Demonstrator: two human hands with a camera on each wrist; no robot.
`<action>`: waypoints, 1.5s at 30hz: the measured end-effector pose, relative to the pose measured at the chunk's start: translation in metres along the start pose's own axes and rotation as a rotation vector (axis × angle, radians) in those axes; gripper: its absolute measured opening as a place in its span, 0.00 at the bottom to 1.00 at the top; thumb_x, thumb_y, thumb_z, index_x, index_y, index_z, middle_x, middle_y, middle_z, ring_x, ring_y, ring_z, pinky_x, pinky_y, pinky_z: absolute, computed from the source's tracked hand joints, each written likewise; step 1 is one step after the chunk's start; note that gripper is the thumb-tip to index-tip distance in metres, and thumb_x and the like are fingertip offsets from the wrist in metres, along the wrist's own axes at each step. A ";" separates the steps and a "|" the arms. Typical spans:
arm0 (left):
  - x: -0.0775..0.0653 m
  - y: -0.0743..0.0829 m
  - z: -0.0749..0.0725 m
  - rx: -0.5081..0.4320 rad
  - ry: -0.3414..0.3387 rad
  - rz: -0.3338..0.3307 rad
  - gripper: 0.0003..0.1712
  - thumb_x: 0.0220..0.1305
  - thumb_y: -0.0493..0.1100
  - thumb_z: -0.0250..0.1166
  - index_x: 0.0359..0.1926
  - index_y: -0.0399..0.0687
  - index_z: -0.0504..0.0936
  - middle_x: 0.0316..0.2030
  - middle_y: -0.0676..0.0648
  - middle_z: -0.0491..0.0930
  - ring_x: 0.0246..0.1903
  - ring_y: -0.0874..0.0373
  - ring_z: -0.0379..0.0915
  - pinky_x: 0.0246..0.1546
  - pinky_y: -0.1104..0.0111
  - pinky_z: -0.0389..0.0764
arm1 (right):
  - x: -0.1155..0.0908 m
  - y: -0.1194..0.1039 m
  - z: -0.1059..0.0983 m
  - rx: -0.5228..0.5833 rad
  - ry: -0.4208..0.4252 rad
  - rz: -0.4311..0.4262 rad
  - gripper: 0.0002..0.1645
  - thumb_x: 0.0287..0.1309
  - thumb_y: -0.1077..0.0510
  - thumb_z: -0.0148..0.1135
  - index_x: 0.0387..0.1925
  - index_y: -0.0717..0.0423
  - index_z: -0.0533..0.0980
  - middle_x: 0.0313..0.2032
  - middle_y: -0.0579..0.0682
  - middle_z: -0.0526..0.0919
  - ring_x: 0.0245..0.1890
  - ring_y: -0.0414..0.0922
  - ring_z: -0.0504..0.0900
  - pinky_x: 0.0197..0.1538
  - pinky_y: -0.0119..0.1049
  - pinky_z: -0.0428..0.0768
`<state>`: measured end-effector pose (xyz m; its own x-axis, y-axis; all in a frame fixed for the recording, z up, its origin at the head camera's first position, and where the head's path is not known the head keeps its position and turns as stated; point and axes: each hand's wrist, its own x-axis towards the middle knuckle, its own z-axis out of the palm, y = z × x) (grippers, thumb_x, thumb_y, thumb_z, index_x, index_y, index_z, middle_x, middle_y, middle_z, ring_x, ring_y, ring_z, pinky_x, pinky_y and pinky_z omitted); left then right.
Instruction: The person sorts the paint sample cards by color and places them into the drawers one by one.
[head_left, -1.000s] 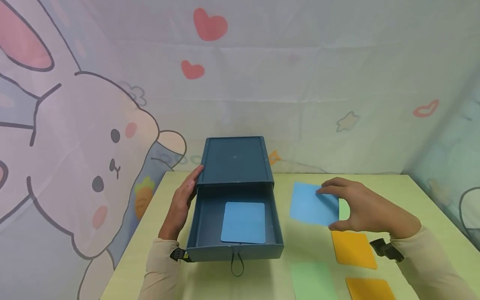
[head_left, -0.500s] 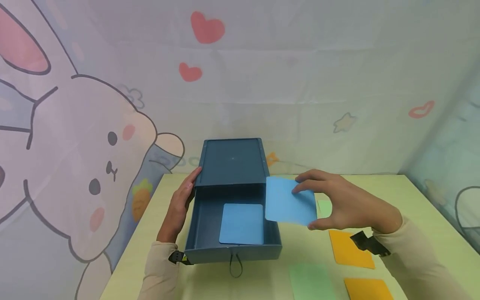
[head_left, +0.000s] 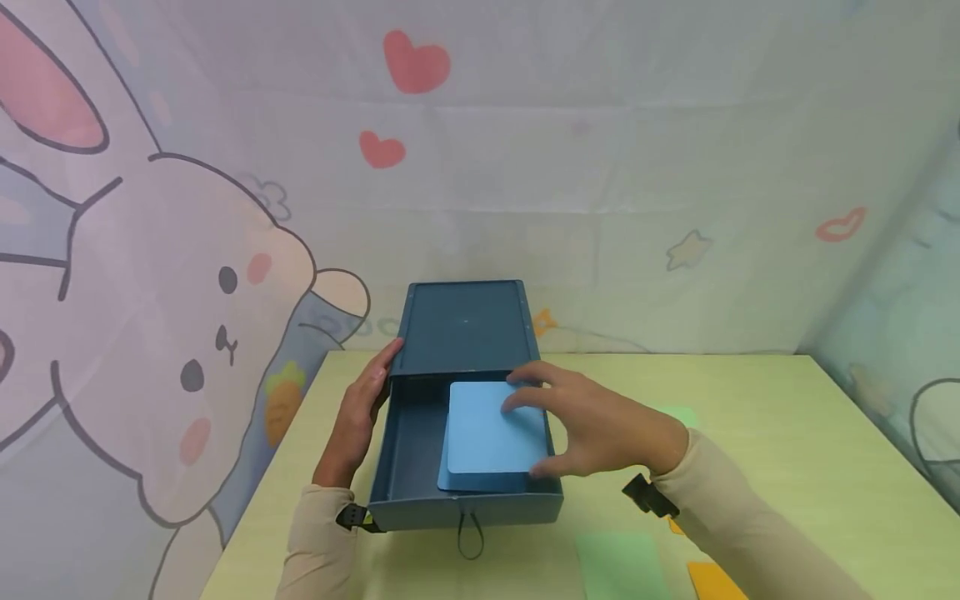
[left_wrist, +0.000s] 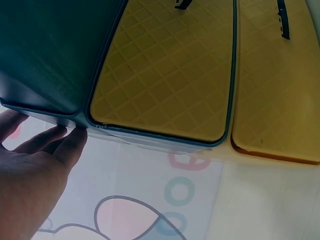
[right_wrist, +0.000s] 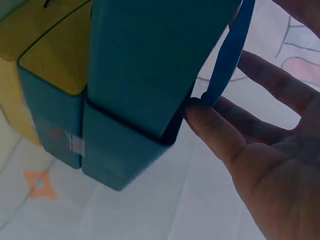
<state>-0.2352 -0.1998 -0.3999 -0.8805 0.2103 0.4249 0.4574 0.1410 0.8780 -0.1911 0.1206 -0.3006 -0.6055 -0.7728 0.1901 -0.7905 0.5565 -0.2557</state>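
A dark blue drawer unit [head_left: 465, 327] stands on the table with its top drawer [head_left: 411, 467] pulled out. My right hand [head_left: 600, 421] pinches a light blue square card [head_left: 483, 437] by its right side, over the drawer. In the right wrist view the card [right_wrist: 233, 55] appears edge-on between thumb and fingers. Beneath it a second blue card [head_left: 480, 482] lies on the drawer floor, mostly covered. My left hand [head_left: 362, 417] rests along the unit's left side, and the left wrist view has its fingertips [left_wrist: 75, 142] at the lower edge of the blue section.
Pale green squares [head_left: 622, 567] and orange squares [head_left: 714, 581] lie on the table to the right, partly behind my right sleeve. A cord loop [head_left: 471, 537] hangs from the drawer front. Yellow drawer fronts [left_wrist: 165, 70] show below the blue one. A printed cloth [head_left: 630, 167] hangs behind.
My right hand has carried the blue card leftward from above the table's right side to over the open drawer. The left hand has stayed on the unit's side.
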 end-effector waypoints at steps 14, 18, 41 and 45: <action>0.001 0.000 0.000 -0.008 -0.009 -0.006 0.33 0.82 0.55 0.34 0.79 0.46 0.55 0.80 0.42 0.49 0.80 0.42 0.41 0.78 0.38 0.46 | 0.033 -0.006 0.030 -0.108 -0.140 0.018 0.35 0.49 0.47 0.78 0.58 0.52 0.77 0.63 0.58 0.71 0.60 0.52 0.74 0.61 0.45 0.82; 0.001 0.000 -0.001 0.000 -0.001 0.001 0.33 0.82 0.54 0.34 0.79 0.45 0.55 0.80 0.41 0.49 0.80 0.42 0.42 0.77 0.38 0.46 | 0.038 -0.011 0.034 -0.187 -0.166 0.018 0.36 0.49 0.46 0.78 0.59 0.50 0.76 0.62 0.58 0.73 0.57 0.52 0.75 0.58 0.44 0.84; 0.001 0.002 -0.003 0.013 0.005 -0.004 0.31 0.81 0.48 0.35 0.78 0.44 0.56 0.80 0.40 0.50 0.80 0.41 0.43 0.76 0.35 0.48 | 0.035 -0.016 0.022 -0.235 0.004 -0.054 0.32 0.58 0.41 0.71 0.59 0.51 0.77 0.59 0.51 0.78 0.56 0.46 0.80 0.59 0.40 0.84; 0.002 0.001 -0.004 0.012 -0.001 -0.005 0.31 0.81 0.49 0.35 0.79 0.45 0.55 0.80 0.41 0.50 0.80 0.41 0.42 0.76 0.35 0.47 | 0.017 -0.031 0.008 -0.105 0.294 -0.095 0.21 0.58 0.50 0.72 0.51 0.53 0.81 0.47 0.46 0.84 0.40 0.38 0.83 0.45 0.33 0.85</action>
<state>-0.2367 -0.2031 -0.3975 -0.8826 0.2109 0.4201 0.4544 0.1534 0.8775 -0.1761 0.0876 -0.2968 -0.5169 -0.7099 0.4784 -0.8407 0.5264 -0.1273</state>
